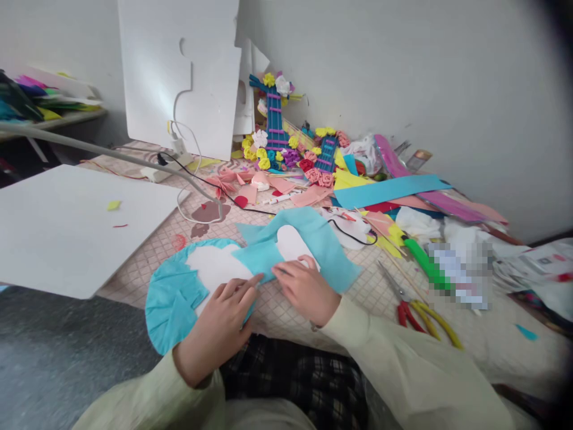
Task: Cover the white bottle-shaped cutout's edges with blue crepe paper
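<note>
A white foam shape (215,267) wrapped at its edges in light blue cloth (313,239) lies on the patterned table in front of me. My left hand (219,325) lies on it with the fingers stretched flat, pressing the blue cloth down near the middle. My right hand (307,286) rests beside it, fingers curled and pressing the cloth's fold against the white shape. Neither hand lifts anything off the table.
Scissors with red and yellow handles (414,307) and a green-handled tool (423,260) lie to the right. Paper flowers and blue ladders (275,128) stand at the back wall among coloured scraps. A white board (67,224) lies on the left; another cut white board (183,77) leans upright. A black cable (250,209) crosses the table.
</note>
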The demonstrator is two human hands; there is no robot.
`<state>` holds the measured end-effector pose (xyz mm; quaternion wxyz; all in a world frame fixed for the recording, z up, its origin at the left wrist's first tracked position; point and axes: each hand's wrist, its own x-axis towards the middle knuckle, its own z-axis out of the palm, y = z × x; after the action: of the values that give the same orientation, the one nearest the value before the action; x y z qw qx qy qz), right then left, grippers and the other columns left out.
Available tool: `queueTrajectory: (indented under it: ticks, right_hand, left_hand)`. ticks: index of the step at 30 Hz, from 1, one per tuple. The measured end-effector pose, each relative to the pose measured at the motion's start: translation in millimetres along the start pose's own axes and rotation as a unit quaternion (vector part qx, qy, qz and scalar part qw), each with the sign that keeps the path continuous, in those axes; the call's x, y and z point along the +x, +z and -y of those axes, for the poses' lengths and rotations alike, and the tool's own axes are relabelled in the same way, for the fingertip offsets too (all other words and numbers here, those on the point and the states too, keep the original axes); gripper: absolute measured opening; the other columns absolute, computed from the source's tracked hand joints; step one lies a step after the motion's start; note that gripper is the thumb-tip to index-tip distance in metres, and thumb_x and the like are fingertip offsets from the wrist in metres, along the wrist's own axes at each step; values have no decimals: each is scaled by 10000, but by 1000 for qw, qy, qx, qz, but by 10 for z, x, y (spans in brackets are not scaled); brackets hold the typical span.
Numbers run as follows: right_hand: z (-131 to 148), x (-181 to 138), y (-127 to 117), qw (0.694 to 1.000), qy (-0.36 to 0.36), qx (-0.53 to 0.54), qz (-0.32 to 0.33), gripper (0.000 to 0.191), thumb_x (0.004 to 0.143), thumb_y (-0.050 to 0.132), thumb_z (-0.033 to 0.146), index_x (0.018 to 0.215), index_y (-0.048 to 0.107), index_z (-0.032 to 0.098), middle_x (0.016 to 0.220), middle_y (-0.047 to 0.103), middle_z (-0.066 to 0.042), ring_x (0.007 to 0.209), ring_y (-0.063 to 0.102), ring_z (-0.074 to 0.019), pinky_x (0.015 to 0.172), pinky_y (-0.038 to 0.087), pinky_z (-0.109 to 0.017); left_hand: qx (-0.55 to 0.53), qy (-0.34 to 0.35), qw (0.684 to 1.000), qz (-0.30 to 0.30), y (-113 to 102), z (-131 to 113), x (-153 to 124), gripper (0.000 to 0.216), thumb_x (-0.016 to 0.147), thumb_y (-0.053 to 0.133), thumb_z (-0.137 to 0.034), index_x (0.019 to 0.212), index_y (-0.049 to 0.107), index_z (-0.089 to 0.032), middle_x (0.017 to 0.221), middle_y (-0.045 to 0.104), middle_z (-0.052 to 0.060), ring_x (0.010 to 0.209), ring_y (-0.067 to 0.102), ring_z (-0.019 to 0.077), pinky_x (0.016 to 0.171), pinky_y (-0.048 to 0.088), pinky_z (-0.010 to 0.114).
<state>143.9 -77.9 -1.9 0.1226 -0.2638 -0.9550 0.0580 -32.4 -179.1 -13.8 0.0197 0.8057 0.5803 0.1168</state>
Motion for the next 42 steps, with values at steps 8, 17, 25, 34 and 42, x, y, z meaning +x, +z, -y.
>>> queueTrajectory:
  ticks: [8, 17, 25, 34, 42]
  right_hand:
    - [37, -155, 183, 999, -9, -31, -25, 393, 805, 418, 128, 1185, 518, 133, 1248, 517, -91, 1186, 418, -220, 1049, 246, -456]
    - [121, -504, -184, 947, 151, 167, -230, 272, 831, 431, 191, 1035, 608, 216, 1079, 601, -85, 1041, 517, -209, 910, 420, -406]
    - [863, -860, 287, 704, 327, 618, -124, 294, 804, 473, 439, 916, 620, 210, 840, 622, -95, 580, 590, -151, 401, 441, -249]
    - [871, -818, 457, 611, 360, 693, -129, 425, 677, 592, 528, 904, 605, 168, 792, 602, -77, 523, 591, -126, 370, 430, -212]
    - [780, -484, 300, 563, 329, 743, -154, 414, 674, 610, 502, 909, 578, 163, 764, 616, -54, 485, 602, -130, 396, 465, -240]
  left_hand:
    - [-18, -9, 1000, -17, 17, -24, 7, 343, 713, 457, -84, 1042, 501, -171, 1303, 446, 54, 1032, 439, 238, 832, 444, 392]
    - [-14, -14, 1000, -24, 48, -4, -9, 327, 739, 465, -116, 1056, 504, -188, 1300, 454, 41, 1030, 448, 248, 825, 447, 411]
    - [-13, -1, 999, -35, 43, 18, -55, 401, 768, 466, -151, 1168, 447, -169, 1328, 419, 74, 1130, 434, 241, 897, 433, 408]
    - [31, 46, 998, -39, -15, 198, -422, 632, 764, 484, -152, 1352, 259, -209, 1368, 374, 66, 1253, 342, 252, 976, 396, 411]
    - [63, 84, 990, -91, -167, 214, -520, 583, 831, 462, -245, 1368, 239, -209, 1343, 411, 43, 1226, 391, 237, 997, 393, 375]
